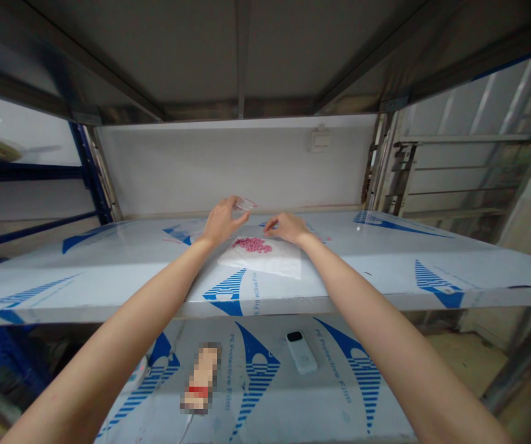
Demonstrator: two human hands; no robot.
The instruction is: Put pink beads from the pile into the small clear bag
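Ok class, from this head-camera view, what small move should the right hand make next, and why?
Probably the right hand should pinch a few pink tablets off the white sheet: its fingertips sit just beside them, while the left hand holds up a small clear plastic piece.

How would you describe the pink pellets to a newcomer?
Find the shelf covered in blue-printed protective film. On it lies a white sheet, just beneath the left hand and right hand. The pink pellets are the only pink heap, clustered on that sheet.

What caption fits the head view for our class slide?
Left hand holds a clear item; right hand nears pink pellets on white sheet.
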